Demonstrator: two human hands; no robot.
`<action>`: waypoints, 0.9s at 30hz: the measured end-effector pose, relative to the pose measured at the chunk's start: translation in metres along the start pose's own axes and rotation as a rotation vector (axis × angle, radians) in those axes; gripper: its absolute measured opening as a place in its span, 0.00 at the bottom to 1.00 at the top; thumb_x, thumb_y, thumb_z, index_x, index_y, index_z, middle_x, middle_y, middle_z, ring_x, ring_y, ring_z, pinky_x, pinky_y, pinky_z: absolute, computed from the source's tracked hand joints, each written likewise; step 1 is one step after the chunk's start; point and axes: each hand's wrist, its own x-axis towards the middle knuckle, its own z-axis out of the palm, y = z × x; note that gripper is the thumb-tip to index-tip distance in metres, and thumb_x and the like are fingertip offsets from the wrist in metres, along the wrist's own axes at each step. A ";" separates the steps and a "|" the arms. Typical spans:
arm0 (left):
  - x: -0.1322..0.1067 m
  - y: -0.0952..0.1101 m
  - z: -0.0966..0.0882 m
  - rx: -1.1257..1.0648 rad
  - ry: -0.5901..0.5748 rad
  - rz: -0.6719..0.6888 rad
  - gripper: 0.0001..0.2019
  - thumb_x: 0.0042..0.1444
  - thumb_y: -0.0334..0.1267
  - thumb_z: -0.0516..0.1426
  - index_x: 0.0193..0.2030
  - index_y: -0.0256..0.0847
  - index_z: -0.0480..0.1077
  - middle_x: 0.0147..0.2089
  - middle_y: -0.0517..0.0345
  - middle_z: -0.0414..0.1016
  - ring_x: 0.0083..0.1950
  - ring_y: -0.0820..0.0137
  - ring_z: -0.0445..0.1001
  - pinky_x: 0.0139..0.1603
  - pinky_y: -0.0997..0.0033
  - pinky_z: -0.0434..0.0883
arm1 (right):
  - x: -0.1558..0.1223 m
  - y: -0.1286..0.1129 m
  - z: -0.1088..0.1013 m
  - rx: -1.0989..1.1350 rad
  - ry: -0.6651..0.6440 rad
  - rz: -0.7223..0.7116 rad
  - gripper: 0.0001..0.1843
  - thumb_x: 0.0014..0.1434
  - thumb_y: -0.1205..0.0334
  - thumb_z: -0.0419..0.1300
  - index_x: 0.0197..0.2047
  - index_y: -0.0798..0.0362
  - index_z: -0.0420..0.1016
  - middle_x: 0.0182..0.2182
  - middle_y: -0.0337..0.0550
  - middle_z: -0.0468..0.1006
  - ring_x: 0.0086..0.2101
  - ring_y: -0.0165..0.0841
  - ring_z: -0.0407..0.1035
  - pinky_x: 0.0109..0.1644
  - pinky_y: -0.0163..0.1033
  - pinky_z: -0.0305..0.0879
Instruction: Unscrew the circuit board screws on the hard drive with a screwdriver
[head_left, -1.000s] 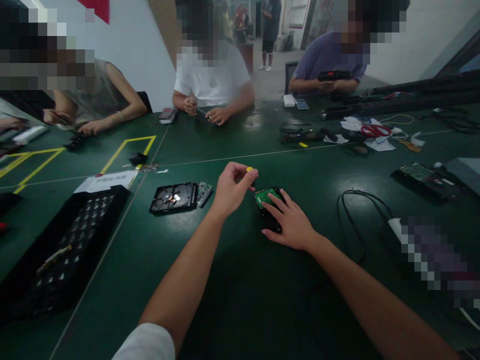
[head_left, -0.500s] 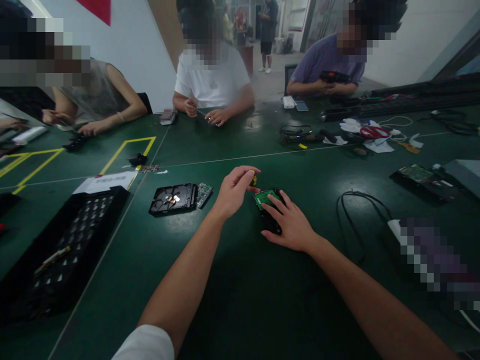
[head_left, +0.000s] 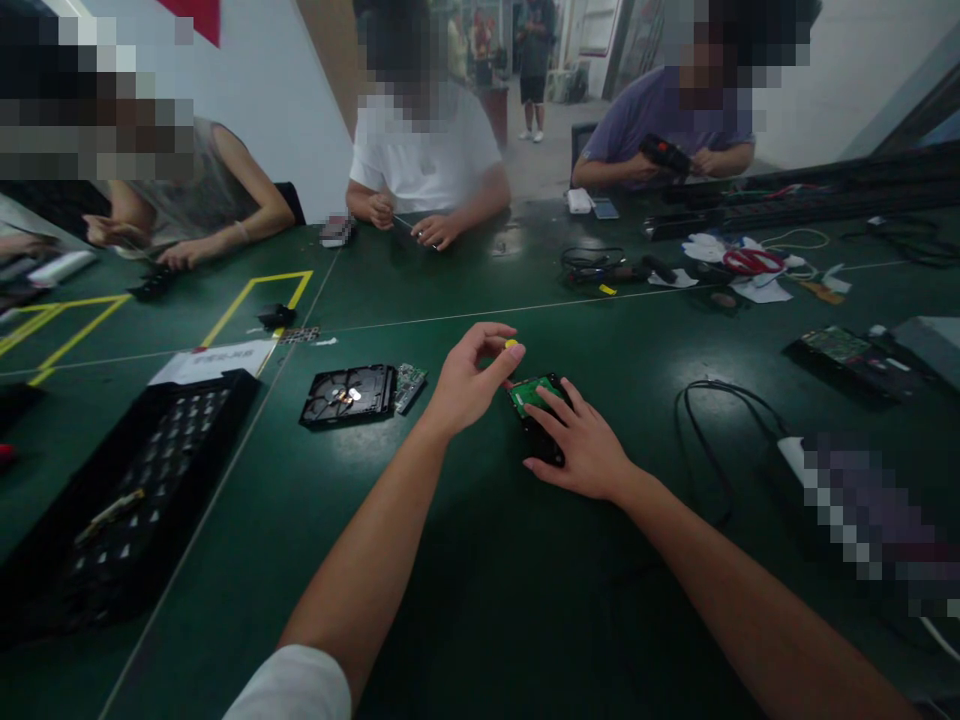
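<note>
A hard drive with a green circuit board on its upper face lies on the table in front of me. Spread across the drive, my right hand holds it down, thumb at its near left edge and fingertips over the board. My left hand is pinched around a small screwdriver, whose yellow handle end shows at the fingertips. The fingers hide most of its shaft and tip, just above the board's far left corner. To the left, another hard drive lies beside a loose circuit board.
A long black tray stands at the left. Cables and another drive with a bare board lie at the right. Gloves and a red coil sit farther back. Several people work across the green table.
The fingers of my left hand have shifted around the screwdriver, and its yellow end now points up more. My right hand stays on the hard drive. The person in purple has raised a power tool.
</note>
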 end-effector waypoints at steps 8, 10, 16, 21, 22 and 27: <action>0.001 0.001 -0.001 -0.084 -0.067 -0.020 0.15 0.71 0.48 0.56 0.57 0.44 0.76 0.53 0.49 0.80 0.55 0.62 0.79 0.39 0.70 0.83 | 0.000 0.000 0.000 -0.006 -0.005 -0.001 0.45 0.65 0.30 0.57 0.76 0.46 0.63 0.77 0.49 0.57 0.76 0.66 0.39 0.70 0.73 0.58; 0.001 0.000 -0.001 -0.050 -0.031 -0.006 0.15 0.70 0.48 0.59 0.54 0.42 0.76 0.52 0.49 0.80 0.53 0.63 0.80 0.38 0.71 0.83 | 0.000 0.000 0.000 -0.005 -0.002 0.000 0.45 0.65 0.30 0.57 0.76 0.46 0.63 0.76 0.49 0.57 0.76 0.66 0.39 0.70 0.73 0.58; 0.002 -0.005 0.003 -0.042 0.084 0.003 0.16 0.62 0.47 0.67 0.46 0.40 0.70 0.49 0.50 0.80 0.46 0.67 0.80 0.37 0.72 0.82 | 0.001 -0.001 0.000 0.001 -0.004 0.003 0.45 0.64 0.30 0.57 0.75 0.46 0.64 0.77 0.50 0.57 0.76 0.66 0.39 0.70 0.73 0.59; 0.002 -0.003 0.002 -0.062 0.018 0.005 0.15 0.67 0.49 0.62 0.53 0.43 0.74 0.43 0.54 0.76 0.45 0.68 0.78 0.37 0.73 0.81 | 0.001 -0.001 -0.001 -0.006 -0.019 0.008 0.45 0.65 0.30 0.57 0.75 0.47 0.63 0.77 0.51 0.57 0.76 0.66 0.39 0.70 0.72 0.58; 0.002 -0.003 0.001 -0.071 0.007 -0.001 0.15 0.68 0.50 0.61 0.53 0.44 0.75 0.43 0.54 0.75 0.45 0.68 0.77 0.37 0.73 0.82 | 0.001 -0.002 -0.001 -0.006 -0.020 0.006 0.45 0.65 0.30 0.57 0.76 0.47 0.63 0.77 0.51 0.57 0.76 0.66 0.39 0.70 0.72 0.58; 0.003 -0.004 -0.001 -0.197 0.002 -0.061 0.14 0.68 0.50 0.60 0.49 0.43 0.79 0.45 0.52 0.74 0.47 0.67 0.75 0.39 0.70 0.84 | 0.002 -0.001 -0.001 -0.004 -0.011 0.002 0.45 0.65 0.30 0.57 0.76 0.48 0.63 0.77 0.51 0.57 0.75 0.67 0.39 0.70 0.73 0.58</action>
